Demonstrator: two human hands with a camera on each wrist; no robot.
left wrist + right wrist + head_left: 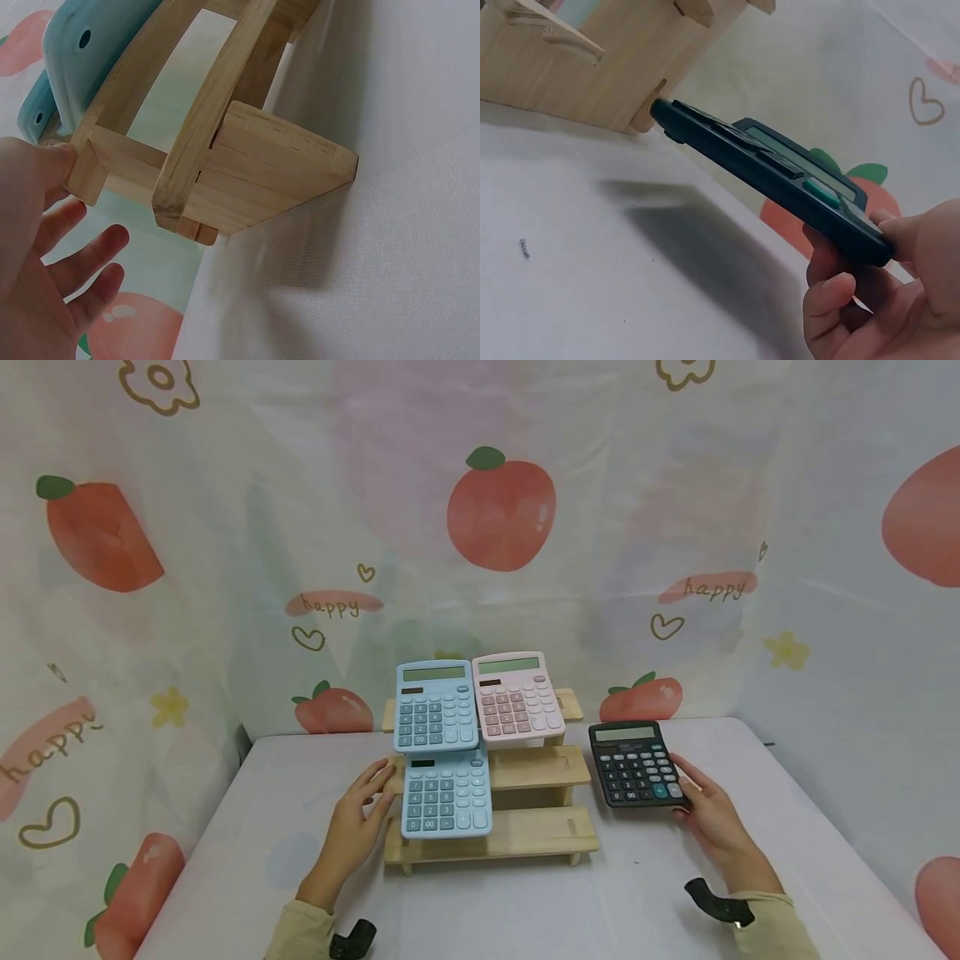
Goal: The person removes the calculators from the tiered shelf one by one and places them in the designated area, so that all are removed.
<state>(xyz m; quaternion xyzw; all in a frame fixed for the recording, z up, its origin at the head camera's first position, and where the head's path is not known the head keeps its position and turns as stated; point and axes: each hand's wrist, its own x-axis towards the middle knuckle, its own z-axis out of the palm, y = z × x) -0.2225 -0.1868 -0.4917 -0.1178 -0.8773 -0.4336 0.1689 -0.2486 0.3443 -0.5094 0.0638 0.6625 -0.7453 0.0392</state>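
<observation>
A black calculator (636, 764) is lifted over the white table to the right of a three-tier wooden stand (517, 837). My right hand (716, 818) grips its lower right edge, thumb above and fingers underneath. In the right wrist view, the calculator (769, 184) casts a shadow on the cloth below. My left hand (352, 827) pinches the left end of the stand's middle plank; in the left wrist view its other fingers (94, 259) are spread apart. Two blue calculators (435, 708) and a pink calculator (517, 697) lean on the stand, the lower blue one partly covered by the upper.
The table (525, 910) is covered in white cloth. A fruit-printed curtain (585, 527) hangs behind and at both sides. A small dark speck (524, 248) lies on the cloth between the stand and my right arm.
</observation>
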